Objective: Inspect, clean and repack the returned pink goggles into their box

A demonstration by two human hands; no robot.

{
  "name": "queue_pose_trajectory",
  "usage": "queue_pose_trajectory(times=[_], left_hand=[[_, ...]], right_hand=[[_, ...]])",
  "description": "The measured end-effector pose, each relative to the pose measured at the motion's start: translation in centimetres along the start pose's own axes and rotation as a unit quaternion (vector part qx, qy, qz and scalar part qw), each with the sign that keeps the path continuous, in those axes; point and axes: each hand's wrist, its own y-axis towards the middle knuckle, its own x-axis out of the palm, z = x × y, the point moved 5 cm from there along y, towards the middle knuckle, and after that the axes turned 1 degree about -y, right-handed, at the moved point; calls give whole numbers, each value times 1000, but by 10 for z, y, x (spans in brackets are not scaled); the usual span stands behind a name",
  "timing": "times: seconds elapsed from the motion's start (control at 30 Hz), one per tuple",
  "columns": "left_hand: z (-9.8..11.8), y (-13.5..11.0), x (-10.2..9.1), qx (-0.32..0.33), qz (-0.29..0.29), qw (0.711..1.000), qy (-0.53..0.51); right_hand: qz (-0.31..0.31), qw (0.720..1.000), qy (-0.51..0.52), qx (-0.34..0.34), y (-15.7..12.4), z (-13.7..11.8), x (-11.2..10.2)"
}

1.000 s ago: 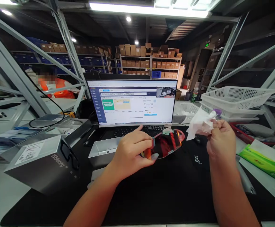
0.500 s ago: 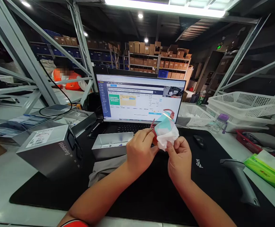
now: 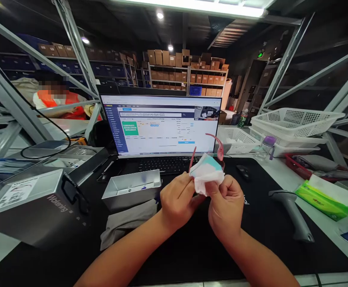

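Between my two hands, in front of the monitor, is a pair of red glasses (image 3: pixel 220 153) with both temples pointing away from me. My left hand (image 3: pixel 176 197) is closed, its fingers pinching the left side of the frame. A crumpled white tissue (image 3: pixel 205 182) covers much of the front, and a teal lens area (image 3: pixel 212 164) shows above it. My right hand (image 3: pixel 226 205) is closed on the tissue, thumb pressed against it at the lens. An open grey box (image 3: pixel 132 191) and a folded grey cloth (image 3: pixel 129 223) lie left of my hands.
A grey box marked "Wokering" (image 3: pixel 42 211) stands at the left. Behind my hands are a keyboard (image 3: pixel 150 164) and a monitor (image 3: pixel 159 135). To the right lie a mouse (image 3: pixel 243 172), a barcode scanner (image 3: pixel 293 215), a tissue pack (image 3: pixel 322 201) and white baskets (image 3: pixel 296 119). A person in orange (image 3: pixel 60 101) sits at far left.
The view has turned right, so the surroundings appear shifted left. The glasses have tilted, with the right temple showing more and less teal visible. My right thumb has moved up onto the tissue.
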Motion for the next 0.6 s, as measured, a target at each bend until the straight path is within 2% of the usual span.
queue_pose_trajectory(times=[0.13,0.2,0.27,0.33,0.43,0.5,0.6], left_hand=[[8,-4,7,73,-12,997,-14],[10,-4,9,94,-27,995,-7],[9,-1,7,80,-35,996,16],[5,4,2,40,-36,998,39],[0,9,-3,-11,-35,998,50],[0,9,-1,-4,-33,998,53],[4,2,8,69,-32,996,38]], right_hand=[[8,996,62,70,24,-13,-12],[21,993,83,80,29,-12,-14],[35,996,58,55,22,-5,-11],[38,999,-14,13,8,5,-6],[9,996,-90,-19,-4,14,3],[-11,998,-53,8,4,12,3],[-19,995,55,83,30,3,-6]])
